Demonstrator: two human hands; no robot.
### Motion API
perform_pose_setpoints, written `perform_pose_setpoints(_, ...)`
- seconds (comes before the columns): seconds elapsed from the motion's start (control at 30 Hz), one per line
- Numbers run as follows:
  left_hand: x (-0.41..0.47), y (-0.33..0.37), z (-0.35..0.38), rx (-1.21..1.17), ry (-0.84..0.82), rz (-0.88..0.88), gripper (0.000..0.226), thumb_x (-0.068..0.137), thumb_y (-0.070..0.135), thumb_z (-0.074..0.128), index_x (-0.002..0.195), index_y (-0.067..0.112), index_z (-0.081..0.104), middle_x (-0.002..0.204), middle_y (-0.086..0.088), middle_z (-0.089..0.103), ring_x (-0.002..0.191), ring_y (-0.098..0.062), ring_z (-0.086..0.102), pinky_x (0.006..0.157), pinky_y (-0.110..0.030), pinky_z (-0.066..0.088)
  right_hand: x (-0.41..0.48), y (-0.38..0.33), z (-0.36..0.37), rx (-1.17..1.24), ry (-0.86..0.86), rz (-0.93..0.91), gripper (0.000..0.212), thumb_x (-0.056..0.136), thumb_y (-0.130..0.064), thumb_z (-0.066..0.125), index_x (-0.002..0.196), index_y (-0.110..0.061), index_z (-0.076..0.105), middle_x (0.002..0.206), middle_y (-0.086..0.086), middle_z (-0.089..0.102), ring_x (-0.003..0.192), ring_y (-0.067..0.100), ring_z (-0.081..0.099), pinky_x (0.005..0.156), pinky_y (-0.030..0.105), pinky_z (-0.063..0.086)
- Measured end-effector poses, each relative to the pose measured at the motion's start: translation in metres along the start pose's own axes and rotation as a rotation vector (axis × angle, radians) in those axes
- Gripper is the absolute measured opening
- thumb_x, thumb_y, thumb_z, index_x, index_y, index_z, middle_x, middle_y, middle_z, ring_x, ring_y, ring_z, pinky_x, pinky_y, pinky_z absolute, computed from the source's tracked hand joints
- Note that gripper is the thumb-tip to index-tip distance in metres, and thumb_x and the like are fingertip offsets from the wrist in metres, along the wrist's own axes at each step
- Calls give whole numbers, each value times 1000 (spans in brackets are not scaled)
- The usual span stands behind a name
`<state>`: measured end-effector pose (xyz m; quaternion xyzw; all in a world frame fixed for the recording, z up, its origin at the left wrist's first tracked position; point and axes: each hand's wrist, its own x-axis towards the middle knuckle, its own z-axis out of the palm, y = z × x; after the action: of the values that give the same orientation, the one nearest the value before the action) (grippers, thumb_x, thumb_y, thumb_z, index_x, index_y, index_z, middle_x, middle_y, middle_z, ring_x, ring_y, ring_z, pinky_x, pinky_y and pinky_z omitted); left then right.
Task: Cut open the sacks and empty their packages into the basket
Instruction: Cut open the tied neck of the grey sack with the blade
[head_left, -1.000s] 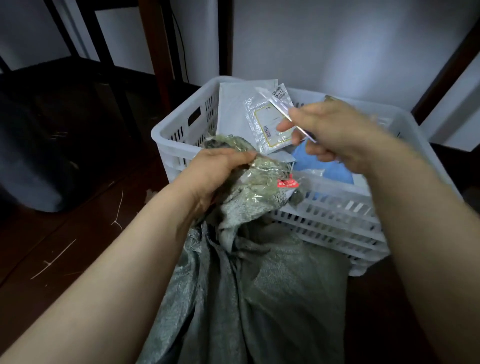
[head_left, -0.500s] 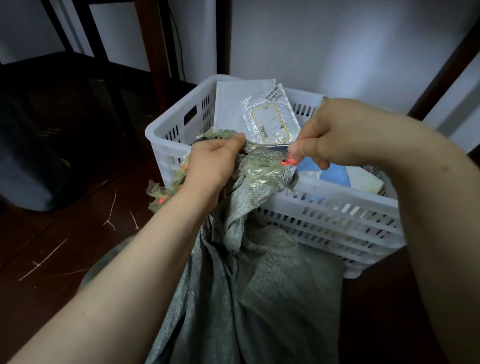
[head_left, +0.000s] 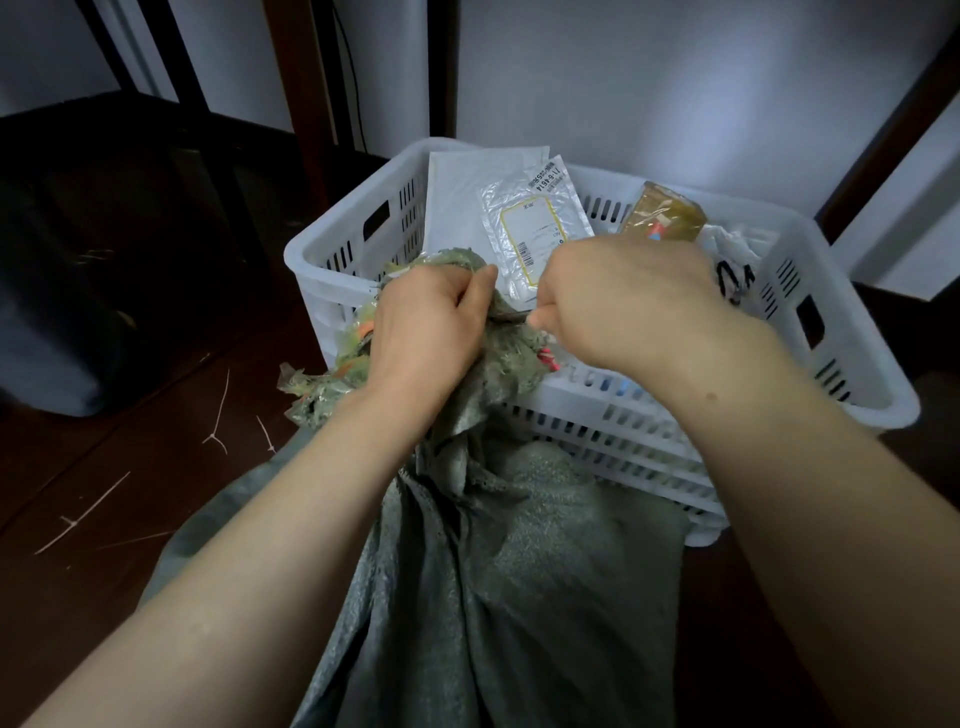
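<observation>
Left hand (head_left: 426, 322) gripped the sack (head_left: 498, 545) neck; right hand (head_left: 618, 301), just beside, pinched a thin blade (head_left: 515, 315), mostly hidden

sack (head_left: 519, 571): grey-green woven, neck bunched, leaning on white slotted basket (head_left: 311, 249) | packages (head_left: 535, 223): inside

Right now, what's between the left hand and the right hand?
Head view: the bunched neck of the sack, gripped by the left hand, with a thin blade pinched in the right hand meeting it.
</observation>
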<state>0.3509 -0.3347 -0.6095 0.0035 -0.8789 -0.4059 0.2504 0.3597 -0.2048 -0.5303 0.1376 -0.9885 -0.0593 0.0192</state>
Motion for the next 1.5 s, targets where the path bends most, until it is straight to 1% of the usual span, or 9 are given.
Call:
perform_pose_setpoints(0.33, 8, -5, 1, -90, 33, -20, 45, 93, 29, 57, 61, -3, 55, 57, -15, 48, 61, -32, 49, 64, -42, 47, 6, -2, 17, 36, 4, -11, 9, 94, -24, 53, 93, -23, 61, 80, -1, 53, 78, 24, 46, 50, 22, 19)
perform_pose_setpoints(0.43, 13, -14, -7, -115, 72, -117, 41, 92, 31, 59, 74, -6, 65, 70, -28, 60, 67, -35, 58, 70, -45, 51, 6, 9, 15, 146, -86, 16, 22, 95, -36, 53, 103, -21, 67, 102, 2, 64, 89, 26, 54, 58, 24, 29)
perform_pose_setpoints(0.63, 16, -11, -13, -312, 52, -306, 37, 90, 30, 62, 78, -5, 67, 75, -29, 64, 64, -26, 57, 74, -49, 54, 7, 9, 18, 171, -87, -24, 29, 93, -43, 54, 104, -21, 69, 103, 1, 66, 87, 24, 52, 59, 26, 29)
perform_pose_setpoints(0.83, 12, -23, -25, -382, 94, -475, 26, 89, 32, 64, 65, 20, 68, 73, -9, 70, 77, -32, 69, 81, -47, 56, 12, 27, 27, 445, -266, -80, 20, 90, -34, 61, 93, -18, 74, 65, -1, 60, 64, 15, 54, 64, 25, 44)
perform_pose_setpoints(1.0, 6, -21, -24, -507, -14, -433, 37, 91, 45, 57, 72, 14, 66, 74, -6, 67, 69, -16, 61, 75, -33, 53, 9, 75, 37, 974, -586, 81, 16, 78, -26, 67, 71, -12, 69, 49, -2, 39, 39, 8, 25, 38, 18, 18)
perform_pose_setpoints(1.1, -2, -20, -23, -543, -191, -493, 61, 78, 65, 58, 91, 5, 66, 81, -9, 68, 69, -19, 59, 79, -34, 52, 14, 81, 53, 1298, -436, 281, 18, 81, -22, 66, 68, -11, 59, 52, -1, 39, 31, 4, 19, 35, 13, 11)
perform_pose_setpoints(1.23, -9, -9, -20, -598, -357, -420, 48, 70, 59, 68, 103, 24, 70, 96, 5, 74, 91, -7, 69, 91, -36, 51, 23, 49, 69, 1575, -159, 337, 28, 80, -30, 72, 95, -8, 66, 83, 6, 71, 32, 3, 17, 35, 14, 13)
perform_pose_setpoints(1.37, -8, -7, -24, -628, -425, -406, 82, 55, 61, 81, 124, 24, 60, 123, -2, 65, 111, -21, 63, 100, -46, 46, 21, 21, 72, 1600, -209, 259, 12, 79, -22, 74, 81, -14, 66, 54, -8, 61, 34, 3, 19, 38, 16, 11)
perform_pose_setpoints(1.5, -9, -9, -25, -625, -560, -341, 81, 63, 11, 81, 136, 11, 46, 100, -8, 71, 75, -3, 69, 69, -13, 54, 30, 21, 69, 1700, -76, 350, 22, 79, -13, 75, 73, -9, 53, 42, -6, 48, 29, 3, 22, 35, 14, 15)
